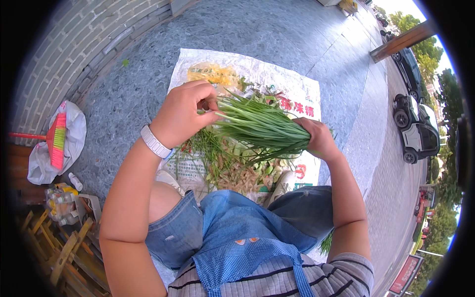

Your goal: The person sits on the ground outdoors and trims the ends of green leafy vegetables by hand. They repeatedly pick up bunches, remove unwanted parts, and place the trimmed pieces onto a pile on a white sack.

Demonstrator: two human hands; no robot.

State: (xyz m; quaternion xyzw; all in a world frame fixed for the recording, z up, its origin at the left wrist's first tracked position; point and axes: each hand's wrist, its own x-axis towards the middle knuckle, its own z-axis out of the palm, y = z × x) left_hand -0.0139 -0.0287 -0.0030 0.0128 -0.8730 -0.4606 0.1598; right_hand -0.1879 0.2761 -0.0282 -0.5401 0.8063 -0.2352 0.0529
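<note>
A thick bunch of green chives (264, 126) lies across in front of me, pale stem ends to the left and leaves to the right. My right hand (319, 139) is wrapped round the leafy end. At the stem ends, my left hand (187, 110), with a white watch on its wrist, has thumb and forefinger pinched on chive stems; exactly how many is too small to tell. Below the bunch, vegetable trimmings (242, 173), thin green stalks and dry peelings, are heaped on a flattened white printed sack (304, 86) between my feet.
Yellow plastic packaging (213, 73) rests on the sack's far part. To the left are a red broom (56, 141) on a white plastic bag (74, 126), a bag of bottles (62, 205) and wooden slats (67, 252). Parked vehicles (418, 128) stand beyond the paving at right.
</note>
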